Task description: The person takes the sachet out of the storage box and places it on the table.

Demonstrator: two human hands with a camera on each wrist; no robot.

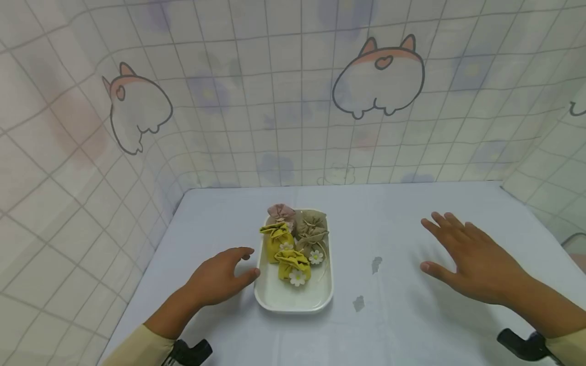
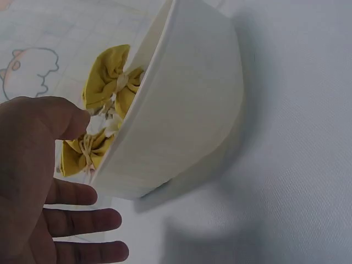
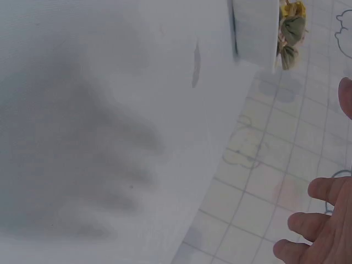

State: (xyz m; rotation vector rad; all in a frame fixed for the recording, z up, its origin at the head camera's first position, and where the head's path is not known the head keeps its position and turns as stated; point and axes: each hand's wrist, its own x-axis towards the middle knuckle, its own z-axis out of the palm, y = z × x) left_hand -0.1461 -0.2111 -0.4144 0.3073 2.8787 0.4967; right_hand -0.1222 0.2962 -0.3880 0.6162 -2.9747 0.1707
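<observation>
Head view: near the middle of the white table (image 1: 403, 218), a white tray (image 1: 293, 302), crowded towards its far end. Inside, pink pouch (image 1: 281, 212) at eleven o'clock, grey-green pouches (image 1: 312, 233) at one o'clock, upper yellow pouch (image 1: 275, 245) at ten, lower yellow pouch (image 1: 291, 262) near the centre, packed closely together, with white flowers (image 1: 297, 277) on some fronts (bare tray floor at six o'clock).

At the tray's nine o'clock, left hand (image 1: 220, 278), right by the long rim, thumb and forefinger parted, grasping nothing; contact with the rim impossible to tell. In the left wrist view, the tray's side wall in the way, hiding much of the contents.

Well apart at the tray's three o'clock, right hand (image 1: 471, 262) above the table, fingers extended and released. Between tray and right hand, grey patches (image 1: 376, 265) at three and four o'clock.

Beyond the table at twelve o'clock, gridded curtain (image 1: 274, 127) with cartoon animals (image 1: 380, 81) at eleven and one. By both wrists, dark brackets (image 1: 194, 353) and beige sleeves (image 1: 142, 348).
</observation>
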